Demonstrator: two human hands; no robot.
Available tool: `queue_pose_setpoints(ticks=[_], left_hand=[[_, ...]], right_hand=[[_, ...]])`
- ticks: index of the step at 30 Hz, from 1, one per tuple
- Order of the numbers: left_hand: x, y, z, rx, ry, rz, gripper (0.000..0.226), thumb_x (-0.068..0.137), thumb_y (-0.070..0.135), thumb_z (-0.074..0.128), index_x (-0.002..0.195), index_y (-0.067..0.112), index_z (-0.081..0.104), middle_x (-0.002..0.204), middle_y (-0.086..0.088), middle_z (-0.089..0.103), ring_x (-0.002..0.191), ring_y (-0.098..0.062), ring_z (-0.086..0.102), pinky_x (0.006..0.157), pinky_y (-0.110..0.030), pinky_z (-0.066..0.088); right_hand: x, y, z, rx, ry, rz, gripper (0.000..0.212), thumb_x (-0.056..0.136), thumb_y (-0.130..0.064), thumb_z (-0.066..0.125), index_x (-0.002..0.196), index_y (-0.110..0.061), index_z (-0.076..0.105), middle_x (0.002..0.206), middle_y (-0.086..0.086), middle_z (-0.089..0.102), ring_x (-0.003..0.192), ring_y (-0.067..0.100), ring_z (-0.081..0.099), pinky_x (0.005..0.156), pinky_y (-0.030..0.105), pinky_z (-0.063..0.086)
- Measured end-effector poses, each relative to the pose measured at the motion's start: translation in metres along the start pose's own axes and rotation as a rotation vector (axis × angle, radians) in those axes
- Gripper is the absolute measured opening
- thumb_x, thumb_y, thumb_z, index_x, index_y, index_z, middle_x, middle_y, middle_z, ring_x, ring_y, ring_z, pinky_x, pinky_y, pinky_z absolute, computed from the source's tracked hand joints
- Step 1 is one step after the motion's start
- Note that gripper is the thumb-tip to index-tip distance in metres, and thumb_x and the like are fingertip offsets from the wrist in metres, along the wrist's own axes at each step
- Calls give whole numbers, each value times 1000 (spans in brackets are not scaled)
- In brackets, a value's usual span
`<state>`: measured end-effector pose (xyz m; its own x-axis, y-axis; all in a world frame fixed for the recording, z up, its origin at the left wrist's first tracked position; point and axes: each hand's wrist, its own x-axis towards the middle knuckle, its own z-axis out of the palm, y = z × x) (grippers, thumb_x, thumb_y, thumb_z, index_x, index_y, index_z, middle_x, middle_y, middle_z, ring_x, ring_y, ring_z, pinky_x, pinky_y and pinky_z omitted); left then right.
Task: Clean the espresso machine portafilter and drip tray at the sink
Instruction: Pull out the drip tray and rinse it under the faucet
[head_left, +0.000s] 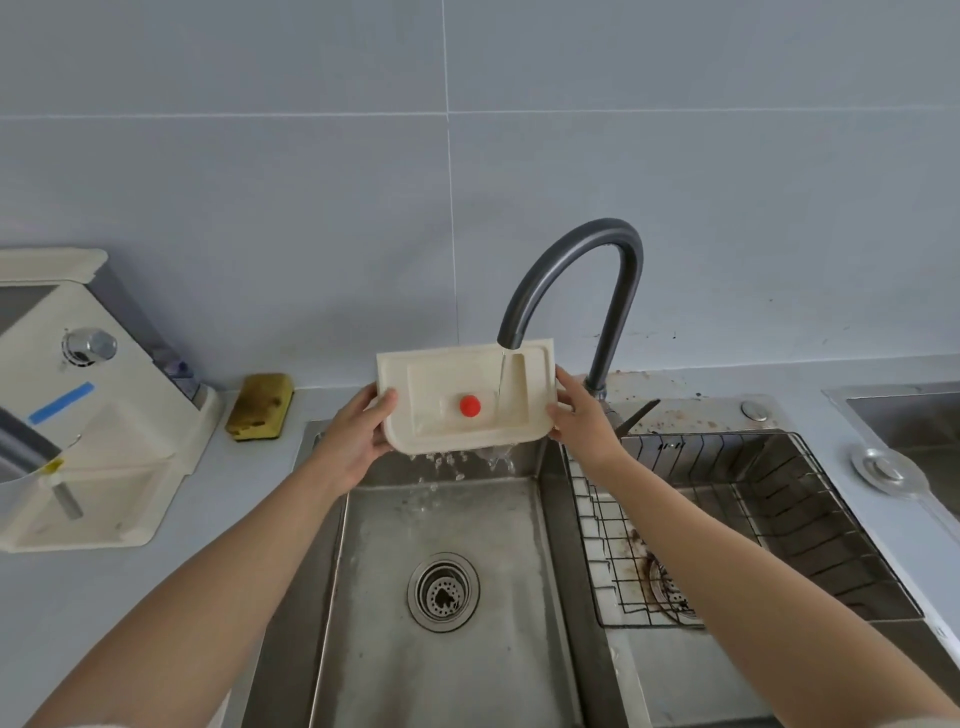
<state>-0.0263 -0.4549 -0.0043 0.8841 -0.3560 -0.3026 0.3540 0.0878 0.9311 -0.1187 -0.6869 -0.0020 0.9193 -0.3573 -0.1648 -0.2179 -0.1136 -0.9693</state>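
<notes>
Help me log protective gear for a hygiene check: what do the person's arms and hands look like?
Both the left hand and right hand are bare: no gloves, rings, watch or bracelet visible. The forearms are uncovered; only a sliver of pale fabric, likely pushed-up sleeves, shows at the bottom edge.

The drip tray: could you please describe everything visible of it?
The drip tray is a cream, plastic-looking rectangle with a raised rim, stepped inner recesses and a red knob near its middle. It is tilted with its inside toward the camera, above the sink. The left hand and right hand grip its short ends. Water from the tap hits its right part and spills off the lower edge.
</notes>
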Motion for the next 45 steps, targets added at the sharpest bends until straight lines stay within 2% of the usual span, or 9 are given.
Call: queue_pose_setpoints(ticks=[6, 11, 14, 18, 26, 31, 37, 42, 45], left_hand=[[-4, -6, -12, 28, 50, -34, 37, 93, 26, 50, 127, 12, 46, 127, -11, 57, 113, -30, 56, 89, -46, 48], [-4, -10, -16, 35, 90, -49, 39, 94, 26, 48, 129, 8, 45, 124, -11, 57, 111, -29, 56, 93, -48, 46], [-4, -8, -19, 38, 100, -48, 40, 94, 26, 48, 129, 7, 44, 122, -10, 57, 110, -28, 56, 93, -48, 46], [-3, -3, -23, 16, 129, -31, 35, 95, 25, 48, 125, 8, 46, 121, -9, 57, 110, -27, 56, 93, -48, 46], [0, -1, -30, -18, 133, -41, 33, 94, 28, 48, 121, 9, 48, 115, -8, 61, 99, -23, 60, 82, -47, 49], [1, -10, -26, -24, 110, -88, 37, 92, 25, 52, 122, 4, 48, 114, -12, 61, 103, -28, 60, 82, -47, 50], [2, -22, -11, -4, 23, -127, 28, 88, 11, 57, 115, 6, 54, 102, -8, 66, 92, -22, 64, 69, -35, 53], [5, -36, 4, 30, 6, -180, 11, 89, 12, 56, 99, 12, 60, 93, -7, 68, 82, -21, 66, 64, -36, 54], [4, -43, 13, 42, -16, -222, 10, 89, 13, 56, 97, 13, 61, 89, -7, 70, 80, -21, 66, 62, -36, 54]], right_hand=[[3, 5, 12, -8, -27, 67, 52, 95, 0, 35, 142, -23, 35, 119, 10, 55, 112, 27, 53, 97, 45, 48], [5, 5, 20, 3, -41, 100, 49, 96, -1, 34, 140, -21, 38, 110, 10, 58, 88, 17, 57, 74, 28, 54], [9, 3, 24, 4, -39, 106, 49, 96, -2, 34, 141, -22, 37, 114, 15, 58, 90, 19, 56, 84, 38, 53], [15, -4, 29, -20, -46, 86, 49, 97, -5, 35, 142, -25, 35, 118, 14, 57, 89, 20, 57, 75, 32, 53], [22, -13, 32, 2, -64, 66, 44, 98, -9, 35, 141, -22, 38, 111, 7, 59, 94, 21, 59, 88, 39, 53], [19, -7, 23, 33, -62, 127, 45, 98, -8, 35, 142, -19, 36, 122, 11, 57, 102, 26, 60, 88, 42, 54], [12, 6, 4, 41, -15, 168, 39, 97, -11, 37, 133, -22, 47, 96, -6, 60, 84, 14, 60, 69, 27, 54], [2, 18, -15, 60, 18, 220, 37, 97, -11, 39, 130, -24, 48, 90, -6, 58, 79, 14, 57, 60, 24, 53], [-7, 25, -25, 85, 39, 249, 26, 97, -14, 41, 116, -29, 51, 84, -3, 58, 71, 14, 55, 57, 22, 55]])
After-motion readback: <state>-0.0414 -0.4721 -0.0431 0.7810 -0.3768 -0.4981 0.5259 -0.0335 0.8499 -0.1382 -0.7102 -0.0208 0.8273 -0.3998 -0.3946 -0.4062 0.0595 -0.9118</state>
